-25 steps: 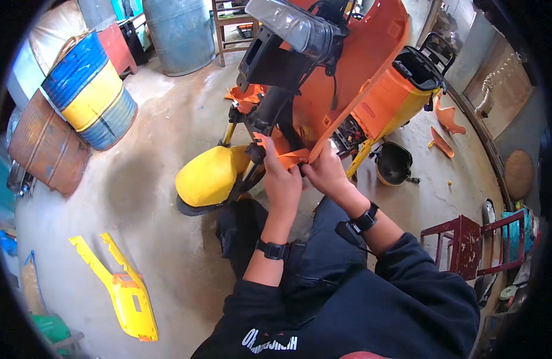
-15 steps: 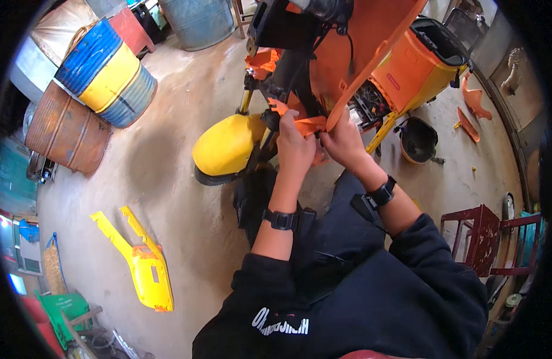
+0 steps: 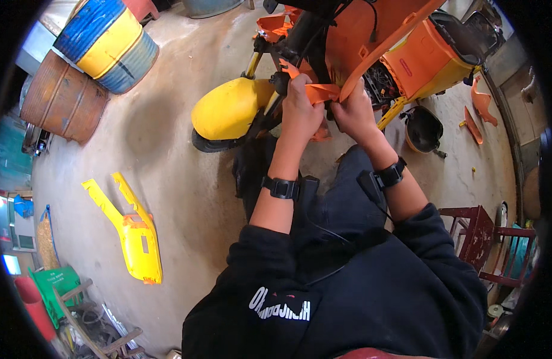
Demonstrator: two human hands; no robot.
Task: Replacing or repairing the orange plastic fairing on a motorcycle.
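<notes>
My left hand [image 3: 303,113] is closed on an orange plastic piece [image 3: 319,91] low at the front of a partly dismantled yellow and orange scooter. My right hand [image 3: 353,112] grips near the piece's right end, where it meets the lower edge of the large orange front panel [image 3: 383,42]; its fingertips are partly hidden. Black frame tubes and cables [image 3: 312,30] run above my hands. Just left of them is the yellow front mudguard [image 3: 225,107] over a dark wheel.
Blue-yellow [image 3: 107,48] and rusty [image 3: 63,96] drums stand upper left. A yellow body panel [image 3: 138,251] lies lower left, near a green container [image 3: 54,284]. A black bowl-shaped part [image 3: 422,128] and orange pieces [image 3: 485,102] lie right, above a dark red chair [image 3: 473,236].
The view has tipped, so scooter and floor items sit higher in the picture. Both hands still hold the same place on the orange piece.
</notes>
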